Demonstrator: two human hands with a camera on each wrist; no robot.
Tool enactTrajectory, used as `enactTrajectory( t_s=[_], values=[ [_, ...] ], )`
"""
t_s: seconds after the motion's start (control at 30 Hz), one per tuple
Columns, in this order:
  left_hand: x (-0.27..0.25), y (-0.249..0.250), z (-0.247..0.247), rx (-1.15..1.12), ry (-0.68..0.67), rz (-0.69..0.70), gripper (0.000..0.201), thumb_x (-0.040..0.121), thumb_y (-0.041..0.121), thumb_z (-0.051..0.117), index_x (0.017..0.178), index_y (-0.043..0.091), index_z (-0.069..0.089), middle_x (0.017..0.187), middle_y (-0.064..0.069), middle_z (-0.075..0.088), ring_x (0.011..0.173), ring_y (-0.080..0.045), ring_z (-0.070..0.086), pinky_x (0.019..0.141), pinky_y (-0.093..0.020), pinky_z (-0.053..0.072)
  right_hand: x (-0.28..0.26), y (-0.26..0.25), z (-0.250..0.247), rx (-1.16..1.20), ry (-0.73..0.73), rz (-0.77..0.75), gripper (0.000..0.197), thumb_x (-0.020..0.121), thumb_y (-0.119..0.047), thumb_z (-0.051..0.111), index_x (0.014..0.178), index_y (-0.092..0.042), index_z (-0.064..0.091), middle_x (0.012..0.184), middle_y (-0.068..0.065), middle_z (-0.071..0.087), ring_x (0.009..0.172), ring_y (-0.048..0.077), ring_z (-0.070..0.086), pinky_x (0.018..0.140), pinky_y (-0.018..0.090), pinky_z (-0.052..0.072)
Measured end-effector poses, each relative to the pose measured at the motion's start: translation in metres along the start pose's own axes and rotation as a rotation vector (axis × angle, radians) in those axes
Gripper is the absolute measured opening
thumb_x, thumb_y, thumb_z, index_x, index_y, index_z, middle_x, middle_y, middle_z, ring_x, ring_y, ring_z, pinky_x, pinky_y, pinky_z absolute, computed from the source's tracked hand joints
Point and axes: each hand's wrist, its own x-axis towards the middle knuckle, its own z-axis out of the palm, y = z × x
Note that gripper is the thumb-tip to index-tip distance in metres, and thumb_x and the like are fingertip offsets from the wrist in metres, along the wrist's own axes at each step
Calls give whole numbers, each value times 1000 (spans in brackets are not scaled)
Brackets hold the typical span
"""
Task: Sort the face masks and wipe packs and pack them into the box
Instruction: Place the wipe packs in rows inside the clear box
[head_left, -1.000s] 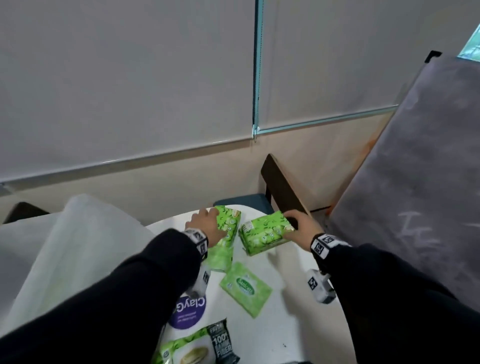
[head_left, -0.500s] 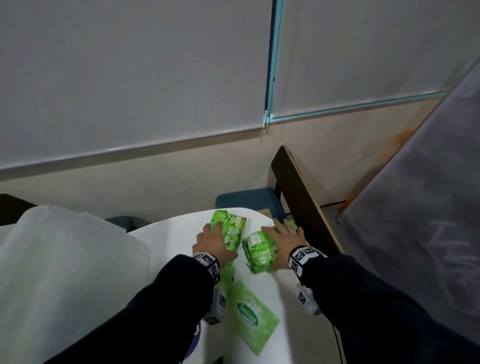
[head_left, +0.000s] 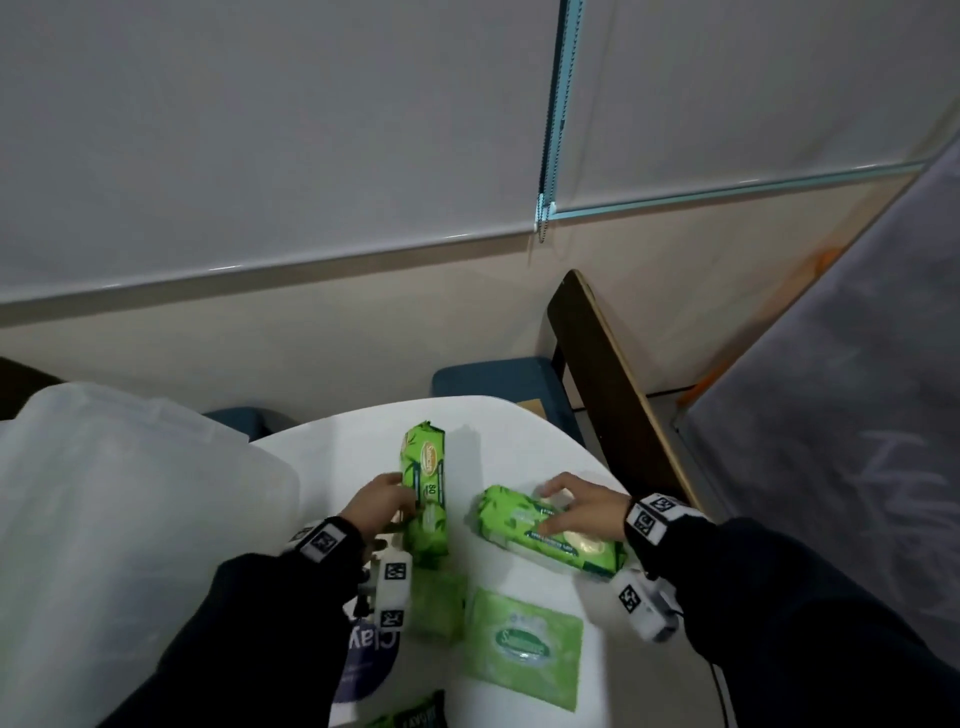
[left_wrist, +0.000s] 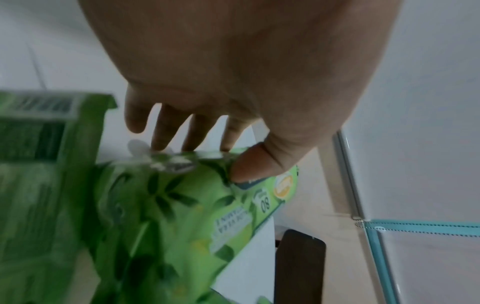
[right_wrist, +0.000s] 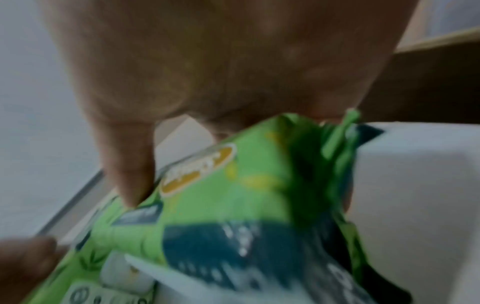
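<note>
Since a second ago both wipe packs have come nearer: the left hand (head_left: 382, 501) fingers grasp the upright pack (head_left: 425, 499) on edge, the right hand (head_left: 584, 512) clasps the flat pack (head_left: 545, 530) on the table (head_left: 498, 431). Sorting continues; the box (head_left: 130, 493) lies beyond the left fingers.

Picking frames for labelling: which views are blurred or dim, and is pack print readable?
Head view: sharp but dim, edges bowed. Left wrist view: near pack smeared, "80" legible on the held wipe pack. Right wrist view: dark, blurred throughout, print on its pack unreadable.
</note>
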Motion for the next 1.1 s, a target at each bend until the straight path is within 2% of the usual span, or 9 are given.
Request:
enactTrajectory(
  t_s=[0.2,0.3,0.4,0.6,0.7,0.83,0.9,1.0,1.1],
  values=[
    [-6,-5,-3,-96,168,36,77,93,25,60,160,20,23,141,-18,53,112,-33,58,84,-40,49,-11,5,12,184,194,-17,24,95,-43,65,112,-27,70,119,-1,68,111,19,62,98,30,46],
    [-9,-7,23,56,178,89,109,73,52,84,156,20,21,142,-11,55,120,-35,58,101,-47,51,-18,0,18,55,275,-14,36,101,-49,50,129,-29,62,118,-3,66,111,25,61,89,32,44],
    [-12,-8,31,176,274,100,78,76,31,81,138,20,35,112,-8,62,96,-32,62,85,-38,53,-20,2,27,90,301,0,47,100,-61,44,137,-33,48,116,6,67,108,28,62,85,32,43],
    [-3,-41,5,-135,177,15,78,49,29,82,121,5,61,109,-17,74,95,-37,72,88,-53,59,-20,26,49,329,271,61,74,68,-62,81,129,-30,54,117,-5,71,105,17,67,97,37,53],
    [-13,-49,-5,252,387,111,88,65,30,83,142,10,44,129,-16,56,113,-36,61,96,-42,52,-9,39,55,282,322,172,78,59,-79,70,116,-25,71,114,3,72,101,24,68,96,42,54],
    [-23,-35,-18,852,449,332,104,76,41,79,159,20,20,157,-10,28,140,-34,37,112,-48,40,-30,22,48,133,253,242,50,88,-65,62,105,-17,64,110,8,70,100,28,68,79,32,56],
    [-25,-19,-18,1215,331,591,98,81,23,72,161,29,15,166,-5,18,151,-29,22,120,-49,28,-33,15,40,7,241,248,58,88,-64,63,115,-13,58,115,10,69,102,28,68,75,31,55],
    [-20,2,-6,1682,-49,839,95,86,-2,58,158,43,15,171,-1,5,158,-29,2,125,-56,8,-30,-1,30,-358,343,178,94,83,-55,68,155,-14,22,153,11,42,134,32,47,106,44,46],
    [-11,9,10,2111,-230,897,71,102,17,53,158,44,18,171,-6,5,157,-35,2,123,-63,7,-26,-30,27,-793,232,-155,108,83,-22,75,161,-36,2,171,-1,0,156,30,7,123,57,20]
  ],
)
